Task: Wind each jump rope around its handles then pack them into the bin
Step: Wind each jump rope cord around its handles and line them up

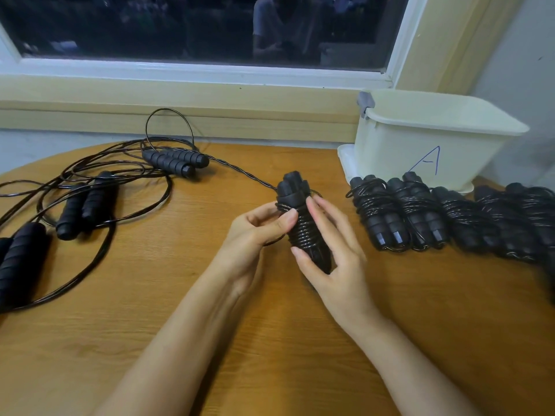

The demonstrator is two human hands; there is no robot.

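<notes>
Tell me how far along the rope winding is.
Done: a row of wound ropes lies before the bin, none visibly packed. In hand: left hand and right hand hold a part-wound rope, cord trailing left. Remaining: three loose ropes, then packing.

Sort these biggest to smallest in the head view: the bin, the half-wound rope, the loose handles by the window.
1. bin
2. half-wound rope
3. loose handles; they lie farther away, so second versus third is unsure.
</notes>
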